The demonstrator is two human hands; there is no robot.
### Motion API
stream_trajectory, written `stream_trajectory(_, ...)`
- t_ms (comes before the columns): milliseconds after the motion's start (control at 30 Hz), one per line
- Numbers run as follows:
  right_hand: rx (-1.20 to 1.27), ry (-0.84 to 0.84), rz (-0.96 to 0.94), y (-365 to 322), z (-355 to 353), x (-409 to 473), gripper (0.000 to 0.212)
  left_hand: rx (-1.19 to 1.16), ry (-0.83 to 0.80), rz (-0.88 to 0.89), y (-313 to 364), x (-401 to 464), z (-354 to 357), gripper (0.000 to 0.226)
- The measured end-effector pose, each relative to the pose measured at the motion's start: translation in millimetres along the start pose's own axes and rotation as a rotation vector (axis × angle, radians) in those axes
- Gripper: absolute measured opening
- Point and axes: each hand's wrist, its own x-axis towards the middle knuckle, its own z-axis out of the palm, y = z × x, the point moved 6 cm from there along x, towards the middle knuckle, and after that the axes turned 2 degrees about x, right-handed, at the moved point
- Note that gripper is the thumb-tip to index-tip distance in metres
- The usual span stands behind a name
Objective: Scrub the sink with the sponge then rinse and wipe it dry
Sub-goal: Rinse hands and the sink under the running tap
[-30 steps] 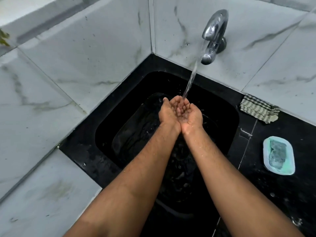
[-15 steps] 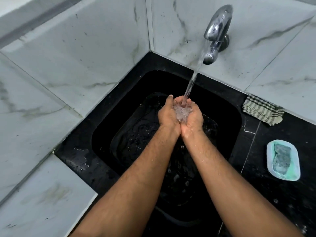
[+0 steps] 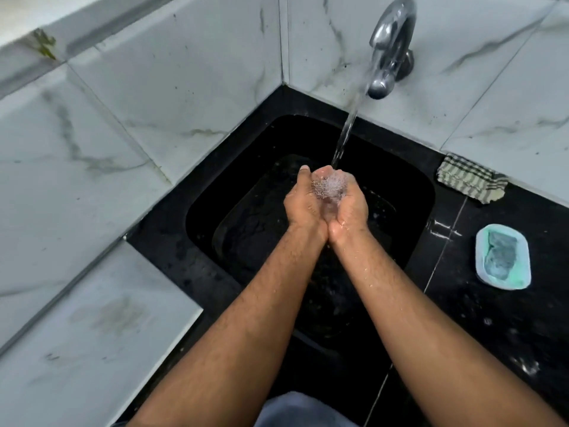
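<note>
**Cupped hands catch running water over the black sink**

The left hand (image 3: 303, 202) and the right hand (image 3: 348, 208) are pressed side by side, palms up, above the middle of the black rectangular stone sink (image 3: 215, 208). Their fingers (image 3: 304, 174) are together and gently curved into a bowl; they grip nothing, and a frothing pool of water sits between the palms. A clear stream of water (image 3: 346, 134) falls from the chrome wall tap (image 3: 389, 47) straight into that bowl. Both forearms are wet, with droplets showing on the right one.

On the black stone table (image 3: 508, 328), to the right of the sink, lies a pale blue oval plastic dish (image 3: 480, 260) holding a grey-green scrubbing sponge (image 3: 502, 257), well apart from the hands. Behind it, against the wall, a folded striped green-and-cream cloth (image 3: 468, 177) rests on the table. White marble-veined wall tiles (image 3: 172, 81) enclose the sink at the back and left.
</note>
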Motion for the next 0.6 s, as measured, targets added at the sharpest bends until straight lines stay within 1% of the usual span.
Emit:
stream_trajectory(67,-0.063,0.016,0.001,8.9,-11.3,-16.1,0.009,-0.022,-0.020,-0.015,-7.4,-12.1,-13.7,0.044)
stream_trajectory(167,-0.064,0.048,0.032,28.9,-32.3,-44.5,0.018,-0.064,-0.022,-0.026,-17.3,-34.2,-43.7,0.043)
stream_trajectory(233,-0.080,0.080,0.045,41.3,-44.9,-63.0,0.020,-0.074,0.003,-0.018,-22.6,-50.2,-65.3,0.043)
stream_trajectory(367,-0.082,0.108,0.093,62.9,-69.6,-96.0,0.022,-0.004,0.076,0.011,-35.7,-80.3,-103.0,0.042)
stream_trajectory(500,-0.023,0.158,0.096,79.9,-93.3,-124.1,0.031,-0.062,0.092,-0.042,-55.4,-99.3,-128.7,0.045)
stream_trajectory(600,0.017,0.204,0.061,79.1,-106.8,-138.1,0.033,-0.022,0.061,-0.111,-67.1,-112.7,-132.3,0.049)
